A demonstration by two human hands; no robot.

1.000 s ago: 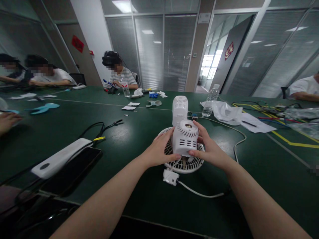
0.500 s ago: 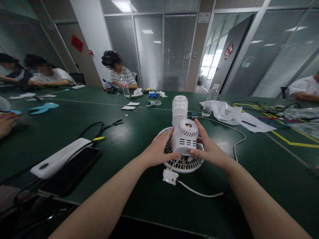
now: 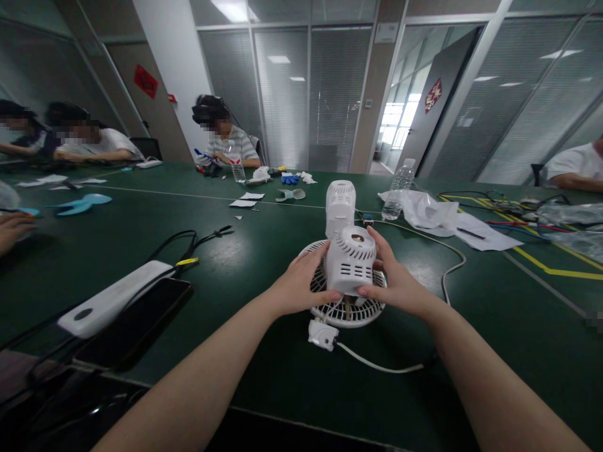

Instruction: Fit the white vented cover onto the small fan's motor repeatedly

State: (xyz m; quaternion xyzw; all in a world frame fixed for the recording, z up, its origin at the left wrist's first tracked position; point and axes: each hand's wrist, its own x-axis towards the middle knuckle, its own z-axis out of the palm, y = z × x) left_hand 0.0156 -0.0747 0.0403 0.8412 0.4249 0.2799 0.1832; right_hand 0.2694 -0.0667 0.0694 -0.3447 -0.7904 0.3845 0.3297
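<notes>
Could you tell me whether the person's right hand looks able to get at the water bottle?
Probably yes, once it lets go: the right hand grips the motor housing, and the water bottle stands beyond it, with only a white cable lying between.

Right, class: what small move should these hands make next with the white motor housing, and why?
Probably ease the motor housing straight down: the left hand and right hand clasp its sides just above the fan grille, a gap showing beneath.

A motor housing [image 3: 351, 260] is seated on a fan grille [image 3: 346, 312], flanked by the left hand [image 3: 301, 285] and the right hand [image 3: 398, 284]. A second housing [image 3: 340, 204] is placed behind, a plug [image 3: 323, 334] in front and a power strip [image 3: 113, 304] well to the left.
</notes>
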